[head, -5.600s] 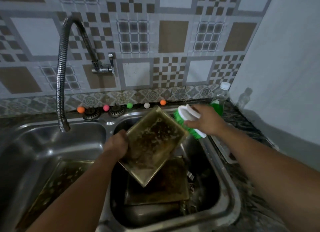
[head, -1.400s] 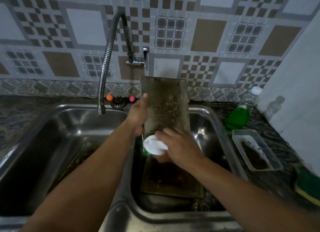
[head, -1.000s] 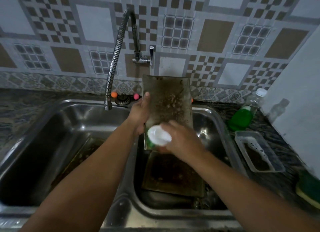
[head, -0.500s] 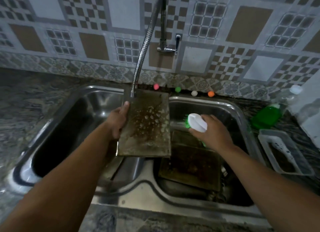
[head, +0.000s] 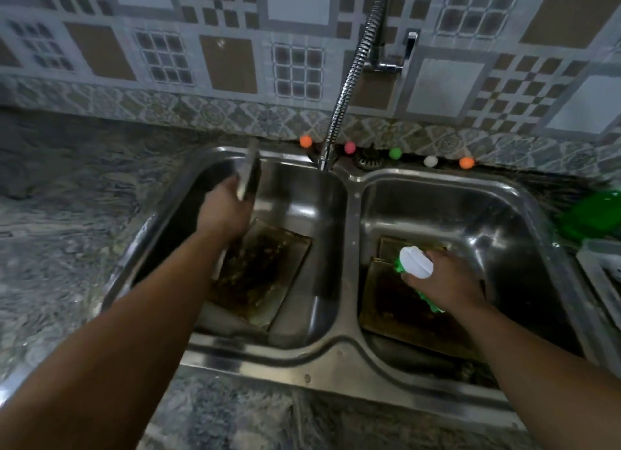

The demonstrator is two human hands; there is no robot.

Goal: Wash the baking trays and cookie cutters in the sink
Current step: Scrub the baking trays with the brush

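Sink: one steel double unit, two basins side by side, split by a raised divider running front to back.
Baking trays, count: three visible; cookie cutters cannot be made out.
Held tray: one, seen edge-on over the far left part of the left basin, standing nearly upright, long axis pointing up and away toward the wall; blurred.
Left-basin tray: one, lying on the basin floor, dirty face up, long axis running from the near side toward the far right corner, tilted off the basin's walls; its left side is hidden by the forearm.
Right-basin tray: one, lying in the right basin, dirty face up, long axis roughly front to back; a second rim shows just behind it, too unclear to count.
Left hand: one, fingers curled round the lower end of the held tray.
Right hand: one, fingers wrapped over the scrub brush, low over the right-basin tray.
Scrub brush: one, white top, green bristles, just above or on the tray; contact cannot be told.
Faucet: one, flexible metal neck, its spout ending over the back rim near the divider.
Small balls: five along the back ledge, two orange, one pink, one green, one white.
Green bottle: one, at the right edge, blurred.
Open room: bare steel to the right of the left-basin tray and across the far part of the right basin.
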